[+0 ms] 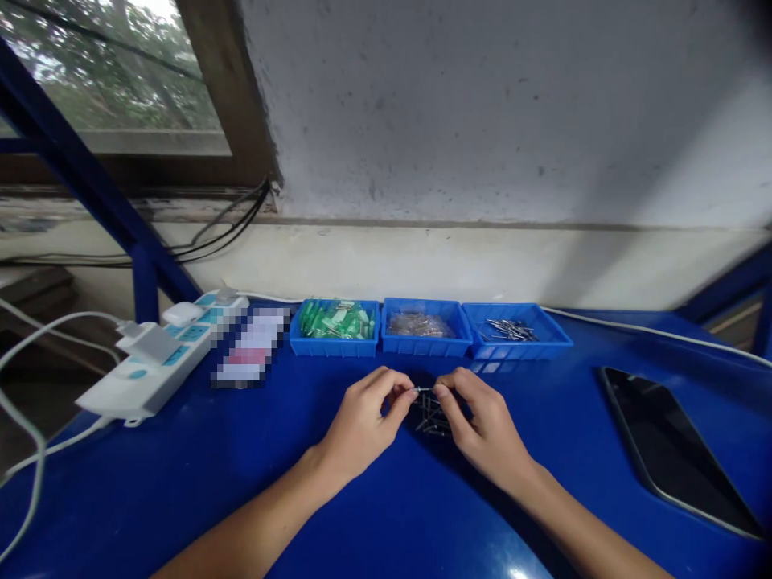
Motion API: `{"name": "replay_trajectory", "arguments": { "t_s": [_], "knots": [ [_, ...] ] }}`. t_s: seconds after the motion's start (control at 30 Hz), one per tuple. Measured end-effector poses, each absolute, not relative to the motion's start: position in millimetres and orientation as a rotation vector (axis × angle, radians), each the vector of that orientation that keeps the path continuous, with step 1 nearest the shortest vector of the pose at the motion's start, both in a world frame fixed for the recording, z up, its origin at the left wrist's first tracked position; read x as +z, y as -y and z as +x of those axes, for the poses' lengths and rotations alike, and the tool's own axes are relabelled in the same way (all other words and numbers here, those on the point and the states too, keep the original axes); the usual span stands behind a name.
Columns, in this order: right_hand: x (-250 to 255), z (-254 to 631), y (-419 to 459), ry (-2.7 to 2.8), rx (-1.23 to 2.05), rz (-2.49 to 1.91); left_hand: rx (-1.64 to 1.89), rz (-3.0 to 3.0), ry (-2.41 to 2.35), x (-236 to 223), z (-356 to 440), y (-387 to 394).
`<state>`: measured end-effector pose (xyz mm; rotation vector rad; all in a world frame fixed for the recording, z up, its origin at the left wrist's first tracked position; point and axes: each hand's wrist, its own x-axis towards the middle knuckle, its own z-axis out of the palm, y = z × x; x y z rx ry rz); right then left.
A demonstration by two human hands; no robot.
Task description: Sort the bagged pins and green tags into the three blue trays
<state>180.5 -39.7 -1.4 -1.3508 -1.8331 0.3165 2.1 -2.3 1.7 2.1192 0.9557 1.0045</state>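
Observation:
Between my two hands a thin metal rod [425, 389] is held level, its ends covered by my fingertips. My left hand [375, 410] pinches the left end with thumb and forefinger. At the other end, the thumb and fingers of my right hand [481, 414] are closed on the same rod. Just below and behind it, a loose pile of similar thin metal pieces [433, 422] lies on the blue table [386, 515], partly in shadow. The exact kind of these pieces is too small to make out.
Three blue bins line the wall: one with green packets [338, 320], one with clear plastic bags [418, 324], one with metal pieces [511, 330]. A white power strip [162, 354] and blurred card [250, 350] are left; a black phone [675, 446] lies right.

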Motion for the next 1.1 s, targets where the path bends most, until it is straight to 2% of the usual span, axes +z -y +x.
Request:
{"name": "replay_trajectory", "arguments": {
  "t_s": [0.43,0.53,0.63,0.7,0.87,1.1],
  "knots": [
    [0,188,39,1.983,0.194,-1.234,0.85,2.2,-0.955,10,-5,1],
    [7,202,40,1.877,-0.036,-1.256,0.787,2.277,-1.053,15,-15,-10],
    [18,227,38,1.491,-0.469,-1.386,0.661,2.323,-1.189,16,-23,-20],
    [26,245,35,1.272,-0.614,-1.563,0.599,2.341,-1.249,15,-23,-20],
    [28,257,27,1.388,-0.314,-1.882,0.495,2.441,-1.304,4,-10,-9],
    [2,197,34,1.961,0.181,-1.548,0.524,2.445,-1.322,-3,-7,-10]
  ]
}}
